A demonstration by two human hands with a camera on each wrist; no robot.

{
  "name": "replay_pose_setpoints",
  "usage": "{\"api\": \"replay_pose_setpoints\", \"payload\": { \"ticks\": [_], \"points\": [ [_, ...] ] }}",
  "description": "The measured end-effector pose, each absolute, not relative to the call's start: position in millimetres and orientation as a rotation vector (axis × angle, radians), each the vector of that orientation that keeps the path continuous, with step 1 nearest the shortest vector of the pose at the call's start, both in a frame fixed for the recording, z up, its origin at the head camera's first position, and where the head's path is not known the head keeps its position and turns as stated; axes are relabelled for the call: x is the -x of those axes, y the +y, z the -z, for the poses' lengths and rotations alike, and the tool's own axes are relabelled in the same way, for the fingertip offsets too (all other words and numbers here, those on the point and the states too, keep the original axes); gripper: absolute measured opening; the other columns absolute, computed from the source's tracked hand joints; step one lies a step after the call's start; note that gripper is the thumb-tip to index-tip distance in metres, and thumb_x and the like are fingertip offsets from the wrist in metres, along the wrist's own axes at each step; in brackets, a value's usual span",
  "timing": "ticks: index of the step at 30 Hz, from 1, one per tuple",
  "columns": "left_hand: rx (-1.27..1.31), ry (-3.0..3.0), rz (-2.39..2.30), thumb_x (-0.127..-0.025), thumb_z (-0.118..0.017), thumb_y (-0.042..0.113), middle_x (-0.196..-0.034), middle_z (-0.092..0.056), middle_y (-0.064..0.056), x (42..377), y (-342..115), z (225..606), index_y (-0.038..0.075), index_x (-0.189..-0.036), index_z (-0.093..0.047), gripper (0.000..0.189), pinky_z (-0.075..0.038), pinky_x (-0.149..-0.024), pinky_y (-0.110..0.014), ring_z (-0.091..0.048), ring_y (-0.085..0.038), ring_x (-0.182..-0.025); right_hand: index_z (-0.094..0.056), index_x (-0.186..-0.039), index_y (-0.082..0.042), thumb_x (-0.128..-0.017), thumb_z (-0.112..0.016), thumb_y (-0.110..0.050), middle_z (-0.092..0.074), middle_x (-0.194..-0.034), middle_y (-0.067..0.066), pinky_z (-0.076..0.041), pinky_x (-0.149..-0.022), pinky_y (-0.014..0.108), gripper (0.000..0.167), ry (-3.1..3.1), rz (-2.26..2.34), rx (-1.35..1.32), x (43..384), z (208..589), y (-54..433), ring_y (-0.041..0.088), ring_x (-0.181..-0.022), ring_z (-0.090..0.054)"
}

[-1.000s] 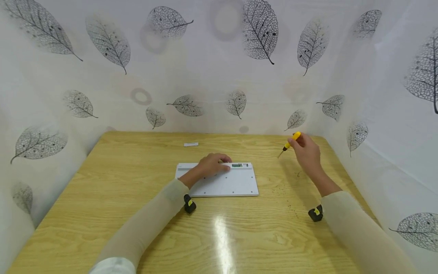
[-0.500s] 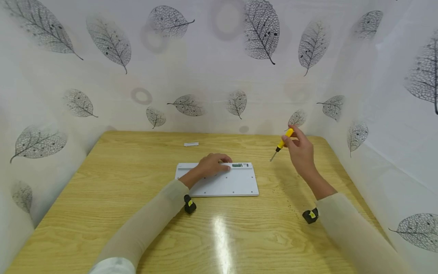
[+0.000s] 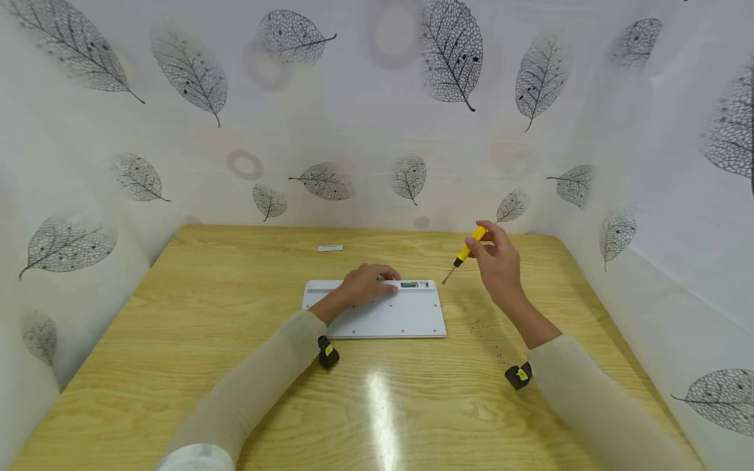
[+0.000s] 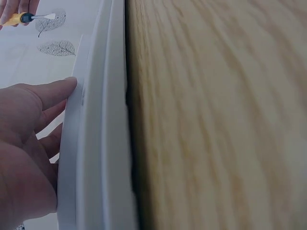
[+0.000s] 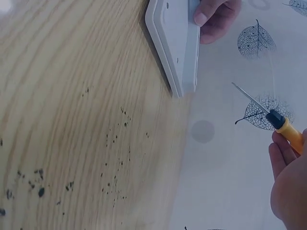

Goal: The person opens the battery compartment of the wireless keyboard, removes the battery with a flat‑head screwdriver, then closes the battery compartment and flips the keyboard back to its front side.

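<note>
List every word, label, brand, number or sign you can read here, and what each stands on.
None can be read in any view.
White panel: no legible lettering.
White strip: any marking too small to read.
Screwdriver: no legible lettering.
Yellow patches on the black wrist cameras: any print too small to read.

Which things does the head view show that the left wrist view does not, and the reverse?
Only head: the small white strip, the dark specks, the sleeves, and the opening with green inside on the white board.
Only left wrist: no extra object that I can make out, just close-up ridges along the board's near side.
Both: the table, leaf-printed backdrop, yellow screwdriver in the right hand, and left hand on the board.
</note>
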State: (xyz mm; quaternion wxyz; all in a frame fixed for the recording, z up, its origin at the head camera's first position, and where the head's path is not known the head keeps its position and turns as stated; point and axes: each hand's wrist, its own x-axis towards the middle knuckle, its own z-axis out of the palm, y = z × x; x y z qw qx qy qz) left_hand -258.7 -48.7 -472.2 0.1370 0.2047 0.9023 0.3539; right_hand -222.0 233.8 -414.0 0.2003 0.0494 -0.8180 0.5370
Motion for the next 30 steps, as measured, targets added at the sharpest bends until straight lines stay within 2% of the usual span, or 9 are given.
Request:
{"api": "replay_pose_setpoints", "payload": {
  "ticks": [6,13,30],
  "points": [
    [-0.595,2.618,-1.032,-0.096,-0.069,0.036,-0.119,-0.07,0.008,258,-50,471,0.028,-0.122,-0.07,0.027,-0.043,-0.101,-0.046,-0.061,-0.016,-0.115,-0.054,-0.139,-0.013,-0.098,-0.066,-0.033,-0.059,-0.112,0.008,-0.056,-0.074,0.016,0.047,-2.276,-1.511,-0.156,226,418,220,0.005,-0.086,-0.067],
    [-0.604,2.621,-1.028,-0.096,-0.069,0.035,-0.118,-0.07,0.008,257,-48,471,0.028,-0.122,-0.07,0.027,-0.043,-0.102,-0.046,-0.061,-0.016,-0.115,-0.055,-0.137,-0.012,-0.098,-0.067,-0.033,-0.065,-0.111,0.012,-0.053,-0.07,0.013,0.046,-2.298,-1.428,-0.172,229,422,207,0.021,-0.091,-0.068],
    [-0.595,2.619,-1.003,-0.096,-0.069,0.036,-0.118,-0.069,0.007,257,-48,469,0.028,-0.122,-0.069,0.027,-0.044,-0.1,-0.046,-0.061,-0.016,-0.113,-0.057,-0.135,-0.009,-0.098,-0.067,-0.031,-0.067,-0.108,0.01,-0.052,-0.064,0.015,0.043,-2.387,-1.272,-0.169,233,433,184,0.023,-0.087,-0.068]
  ]
}}
